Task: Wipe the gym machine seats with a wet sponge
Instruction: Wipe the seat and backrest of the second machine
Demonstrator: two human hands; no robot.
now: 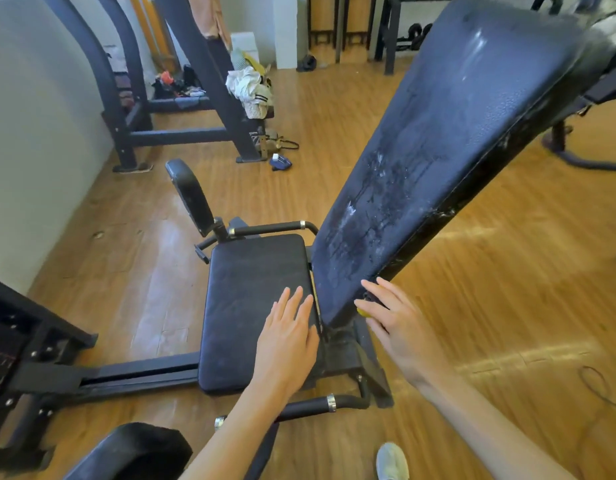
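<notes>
1. The wooden floor (490, 271) is filling most of the view, and a dark machine frame (182, 133) is standing on it near the wall at the far left.
2. The backrest pad (448, 140) of the gym machine is leaning up and away to the right; its dark cover is showing wet streaks and white flecks on the lower half.
3. The seat pad (244, 299) is lying flat just in front of the backrest's lower edge, with a handle bar (310, 405) on the near side and another behind it.
4. The left hand (286, 341) is resting flat on the right part of the seat pad; its grip is apart, the fingers straight and holding nothing.
5. The right hand (400, 327) is reaching to the lower right corner of the backrest pad, fingers spread forward.
6. The yellow sponge (362, 311) is peeking out under the right hand's fingers, against the backrest's bottom corner; whether the fingers are clamping it or only pressing it, I cannot tell.
7. A grey shoe (391, 462) is showing at the bottom edge.
</notes>
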